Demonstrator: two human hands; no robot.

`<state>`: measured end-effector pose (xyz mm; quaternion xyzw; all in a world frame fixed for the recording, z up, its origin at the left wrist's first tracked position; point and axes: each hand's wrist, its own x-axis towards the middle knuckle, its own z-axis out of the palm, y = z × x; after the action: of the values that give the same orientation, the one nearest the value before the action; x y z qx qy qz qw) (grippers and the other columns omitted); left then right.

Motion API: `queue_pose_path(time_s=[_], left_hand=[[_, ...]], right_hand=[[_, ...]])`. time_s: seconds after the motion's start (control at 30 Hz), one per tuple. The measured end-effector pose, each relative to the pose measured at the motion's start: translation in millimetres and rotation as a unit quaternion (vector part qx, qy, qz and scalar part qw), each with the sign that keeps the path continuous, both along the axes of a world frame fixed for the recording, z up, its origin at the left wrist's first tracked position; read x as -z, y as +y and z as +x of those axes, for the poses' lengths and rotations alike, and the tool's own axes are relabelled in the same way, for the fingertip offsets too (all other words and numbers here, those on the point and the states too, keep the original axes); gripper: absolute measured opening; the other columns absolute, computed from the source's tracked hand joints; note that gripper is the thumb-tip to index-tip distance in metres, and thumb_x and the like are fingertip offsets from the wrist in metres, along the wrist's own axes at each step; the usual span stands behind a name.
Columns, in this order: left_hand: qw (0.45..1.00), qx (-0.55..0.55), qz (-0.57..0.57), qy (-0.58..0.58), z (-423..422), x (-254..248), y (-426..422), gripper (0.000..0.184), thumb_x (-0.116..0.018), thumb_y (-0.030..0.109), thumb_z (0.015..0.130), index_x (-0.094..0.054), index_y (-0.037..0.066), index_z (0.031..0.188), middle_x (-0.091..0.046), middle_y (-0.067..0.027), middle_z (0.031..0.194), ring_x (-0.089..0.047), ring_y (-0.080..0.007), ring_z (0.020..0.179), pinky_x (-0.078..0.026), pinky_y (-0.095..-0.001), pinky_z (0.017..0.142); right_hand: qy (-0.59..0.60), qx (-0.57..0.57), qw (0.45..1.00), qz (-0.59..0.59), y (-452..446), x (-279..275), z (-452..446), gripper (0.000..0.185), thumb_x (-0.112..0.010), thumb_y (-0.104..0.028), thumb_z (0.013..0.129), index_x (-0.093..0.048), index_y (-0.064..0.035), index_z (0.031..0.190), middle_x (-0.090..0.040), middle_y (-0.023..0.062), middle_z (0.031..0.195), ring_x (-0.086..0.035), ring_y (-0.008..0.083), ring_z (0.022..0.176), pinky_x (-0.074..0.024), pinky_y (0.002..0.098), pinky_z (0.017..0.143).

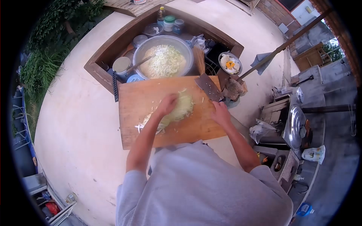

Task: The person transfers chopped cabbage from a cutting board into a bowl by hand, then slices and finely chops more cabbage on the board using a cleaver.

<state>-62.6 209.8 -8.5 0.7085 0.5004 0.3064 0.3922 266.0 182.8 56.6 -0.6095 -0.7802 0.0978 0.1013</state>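
Pale shredded cabbage lies in a heap on a wooden cutting board. My left hand is over the left part of the heap, and its fingers are too blurred to make out. At the board's right side, my right hand is closed around the handle of a cleaver. The wide blade points up and away, near the far right corner of the board, with bits of cabbage stuck to it. Beyond the board, a large basin holds chopped cabbage with white powder on top and a stick-like handle leaning in it.
A wooden tray frame surrounds the basin, jars and a bottle. To the right are a bowl with white and orange pieces, a rock and a slanting pole. Farther right sits a metal lid.
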Motion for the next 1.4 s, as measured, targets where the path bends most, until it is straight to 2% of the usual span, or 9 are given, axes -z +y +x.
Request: queue_pose_path(time_s=[0.1, 0.27, 0.37, 0.5, 0.57, 0.8, 0.9, 1.3, 1.4], left_hand=[[0.998, -0.059, 0.009, -0.016, 11, 7, 0, 0.04, -0.062, 0.015, 0.097, -0.058, -0.003, 0.132, -0.055, -0.0209, 0.14, -0.06, -0.0345, 0.117, -0.049, -0.0387, 0.101], [0.991, -0.11, 0.07, 0.005, 30, 14, 14, 0.044, -0.062, 0.017, 0.096, -0.055, -0.002, 0.135, -0.054, -0.0197, 0.142, -0.06, -0.0349, 0.117, -0.048, -0.0381, 0.1], [0.987, -0.02, 0.142, 0.073, 34, 26, 29, 0.044, -0.062, 0.019, 0.097, -0.056, -0.002, 0.135, -0.055, -0.0204, 0.14, -0.056, -0.0355, 0.122, -0.047, -0.0385, 0.103], [0.996, 0.036, 0.037, 0.073, 34, 8, 28, 0.047, -0.062, 0.022, 0.096, -0.056, -0.001, 0.136, -0.057, -0.0209, 0.133, -0.053, -0.0382, 0.123, -0.044, -0.0407, 0.105], [0.998, 0.039, -0.004, 0.044, 33, 7, 20, 0.051, -0.065, 0.026, 0.094, -0.055, -0.002, 0.135, -0.059, -0.0206, 0.13, -0.052, -0.0398, 0.122, -0.044, -0.0418, 0.105], [0.958, -0.059, 0.101, 0.261, 71, -35, -34, 0.081, -0.077, 0.037, 0.081, -0.044, 0.001, 0.145, -0.051, -0.0172, 0.138, -0.05, -0.0371, 0.123, -0.042, -0.0449, 0.105], [0.952, -0.106, 0.115, 0.264, 80, -29, -38, 0.075, -0.076, 0.034, 0.081, -0.047, 0.001, 0.142, -0.053, -0.0162, 0.133, -0.051, -0.0353, 0.121, -0.042, -0.045, 0.104], [0.955, -0.158, 0.079, 0.236, 75, -42, -24, 0.069, -0.074, 0.037, 0.082, -0.052, 0.002, 0.137, -0.06, -0.0181, 0.123, -0.054, -0.0361, 0.116, -0.035, -0.0479, 0.108], [0.951, -0.2, 0.119, 0.205, 72, -22, -7, 0.038, -0.065, 0.025, 0.091, -0.062, 0.002, 0.121, -0.062, -0.017, 0.118, -0.055, -0.037, 0.112, -0.043, -0.0448, 0.099]], right_hand=[[-0.056, 0.028, 0.998, -0.022, 4, 13, 5, 0.069, -0.071, -0.019, 0.075, -0.051, -0.0108, 0.14, -0.053, 0.0156, 0.117, -0.053, 0.0374, 0.113, -0.0508, 0.0487, 0.089], [-0.074, 0.061, 0.995, 0.0, 20, 40, 14, 0.072, -0.07, -0.014, 0.074, -0.046, -0.0082, 0.142, -0.058, 0.0183, 0.114, -0.059, 0.0402, 0.105, -0.0516, 0.0495, 0.088], [-0.098, 0.051, 0.994, -0.002, 30, 52, 20, 0.074, -0.069, -0.014, 0.075, -0.042, -0.0077, 0.144, -0.062, 0.0181, 0.111, -0.062, 0.0415, 0.101, -0.0535, 0.049, 0.082], [-0.101, 0.018, 0.993, 0.056, 33, 50, 28, 0.071, -0.065, -0.013, 0.079, -0.04, -0.009, 0.145, -0.065, 0.0174, 0.106, -0.066, 0.0403, 0.095, -0.0556, 0.048, 0.077], [-0.018, 0.017, 1.0, 0.0, 33, 29, 29, 0.063, -0.064, -0.016, 0.083, -0.044, -0.0088, 0.142, -0.066, 0.0189, 0.101, -0.067, 0.0395, 0.091, -0.0553, 0.0482, 0.077], [0.228, 0.04, 0.967, -0.105, -8, -20, -9, 0.024, -0.056, -0.022, 0.094, -0.058, -0.0009, 0.105, -0.066, 0.0232, 0.085, -0.066, 0.0425, 0.085, -0.0503, 0.0501, 0.071], [0.213, 0.026, 0.967, -0.139, -23, -56, -28, 0.023, -0.053, -0.023, 0.095, -0.059, -0.0022, 0.102, -0.065, 0.0223, 0.081, -0.065, 0.0435, 0.08, -0.0488, 0.0517, 0.068], [0.129, 0.033, 0.974, -0.184, -17, -1, -40, 0.022, -0.055, -0.018, 0.088, -0.056, -0.0006, 0.102, -0.064, 0.0292, 0.082, -0.063, 0.0501, 0.079, -0.0468, 0.0589, 0.069], [0.157, 0.011, 0.976, -0.148, -9, -15, -43, 0.022, -0.054, -0.016, 0.088, -0.054, 0.0017, 0.101, -0.064, 0.0305, 0.08, -0.063, 0.0511, 0.078, -0.047, 0.0597, 0.07]])
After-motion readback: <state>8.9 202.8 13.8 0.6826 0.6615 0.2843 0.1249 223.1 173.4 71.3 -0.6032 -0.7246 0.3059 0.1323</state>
